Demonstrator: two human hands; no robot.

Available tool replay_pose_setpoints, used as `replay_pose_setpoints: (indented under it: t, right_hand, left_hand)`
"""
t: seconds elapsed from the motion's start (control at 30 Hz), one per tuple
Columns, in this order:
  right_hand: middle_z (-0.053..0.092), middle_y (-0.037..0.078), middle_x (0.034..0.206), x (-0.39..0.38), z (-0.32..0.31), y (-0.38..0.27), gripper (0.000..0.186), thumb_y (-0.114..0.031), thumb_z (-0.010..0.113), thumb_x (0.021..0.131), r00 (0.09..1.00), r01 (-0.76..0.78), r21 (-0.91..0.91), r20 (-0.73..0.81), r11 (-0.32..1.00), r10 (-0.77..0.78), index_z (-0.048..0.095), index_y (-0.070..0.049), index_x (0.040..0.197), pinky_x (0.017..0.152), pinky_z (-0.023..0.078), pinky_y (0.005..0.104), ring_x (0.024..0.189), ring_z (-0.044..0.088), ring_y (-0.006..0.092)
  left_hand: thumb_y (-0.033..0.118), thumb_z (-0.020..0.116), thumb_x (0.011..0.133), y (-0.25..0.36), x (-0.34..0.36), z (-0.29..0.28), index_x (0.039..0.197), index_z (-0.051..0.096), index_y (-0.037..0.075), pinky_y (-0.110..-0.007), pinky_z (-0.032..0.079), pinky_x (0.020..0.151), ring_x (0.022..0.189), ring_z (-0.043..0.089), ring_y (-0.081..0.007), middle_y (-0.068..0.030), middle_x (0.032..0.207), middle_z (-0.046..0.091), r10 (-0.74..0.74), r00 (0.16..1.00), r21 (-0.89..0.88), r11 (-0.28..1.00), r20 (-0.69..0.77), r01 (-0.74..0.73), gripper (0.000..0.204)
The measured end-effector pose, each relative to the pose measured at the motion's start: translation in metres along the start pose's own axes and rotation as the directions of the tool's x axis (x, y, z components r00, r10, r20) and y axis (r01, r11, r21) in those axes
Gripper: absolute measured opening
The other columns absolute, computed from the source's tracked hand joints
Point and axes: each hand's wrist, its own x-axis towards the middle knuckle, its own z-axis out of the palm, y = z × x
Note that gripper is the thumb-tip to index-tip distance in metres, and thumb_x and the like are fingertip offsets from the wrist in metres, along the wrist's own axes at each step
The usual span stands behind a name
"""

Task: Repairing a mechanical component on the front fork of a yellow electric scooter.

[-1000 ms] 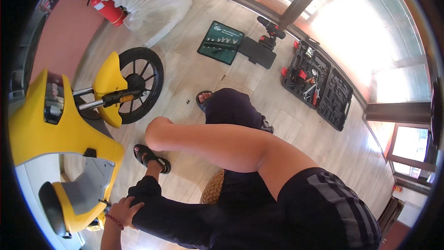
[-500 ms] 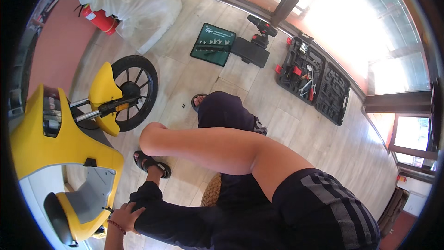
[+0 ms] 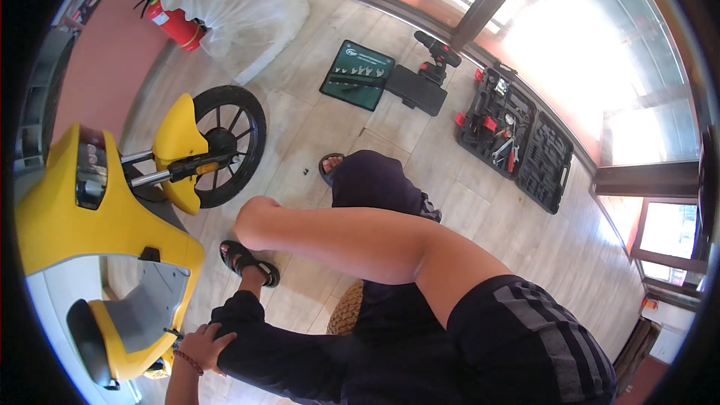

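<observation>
My left hand [image 3: 204, 346], a beaded bracelet at its wrist, rests with fingers spread on my dark-trousered left leg [image 3: 274, 352], beside the yellow scooter [image 3: 97, 225]. My bare right arm crosses the middle of the view from a striped sleeve; at its end my right hand [image 3: 253, 221] bends down, fingers hidden, so what it touches cannot be made out. It is near the scooter's front wheel [image 3: 252, 151] and above my sandalled left foot [image 3: 251, 262]. Small dark pieces [image 3: 306, 171] lie on the floor by the wheel. A woven seat [image 3: 345, 309] shows beneath me.
A green wrench roll [image 3: 356, 60], dark flat case [image 3: 416, 90], cordless drill [image 3: 435, 60] and open toolbox [image 3: 495, 120] lie along the glazed doors [image 3: 570, 45]. At the upper left stand a red extinguisher [image 3: 176, 26] and something under translucent sheeting [image 3: 240, 7].
The view has shifted slightly, with the floor objects appearing a little further right than half a second ago. Both hands stay in much the same place and pose.
</observation>
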Motion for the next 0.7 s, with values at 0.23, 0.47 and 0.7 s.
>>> replay_pose_setpoints:
  t: [0.23,0.47,0.7]
  right_hand:
    - [0.064,0.009,0.101,0.000,0.002,0.006,0.031,-0.013,0.064,0.071,0.999,-0.018,0.023,0.029,1.000,0.017,0.065,-0.009,0.102,0.070,0.051,0.0439,0.089,0.062,0.0264]
    - [0.064,0.012,0.098,0.005,0.005,0.004,0.027,-0.015,0.063,0.068,0.999,0.040,-0.027,0.000,0.999,-0.040,0.067,-0.007,0.093,0.071,0.051,0.0413,0.088,0.063,0.0274]
    - [0.065,0.013,0.093,0.000,0.014,0.017,0.020,-0.015,0.056,0.072,0.993,0.091,-0.163,-0.063,0.982,-0.102,0.067,-0.007,0.086,0.074,0.050,0.0380,0.089,0.062,0.0270]
  left_hand:
    - [0.047,0.080,0.044,0.009,0.001,-0.019,0.126,0.040,0.034,-0.045,0.047,0.083,0.113,0.045,-0.0342,-0.0126,0.127,0.042,-0.021,0.999,0.011,1.000,0.032,0.021,0.093]
    - [0.049,0.080,0.044,0.010,-0.008,-0.013,0.129,0.038,0.035,-0.045,0.046,0.085,0.117,0.042,-0.0341,-0.0136,0.130,0.039,-0.068,0.992,-0.019,0.997,0.110,0.071,0.096]
    - [0.043,0.082,0.044,-0.006,0.006,-0.004,0.131,0.032,0.033,-0.042,0.046,0.086,0.113,0.045,-0.0339,-0.0166,0.131,0.035,0.032,0.998,-0.046,0.998,0.054,-0.030,0.101]
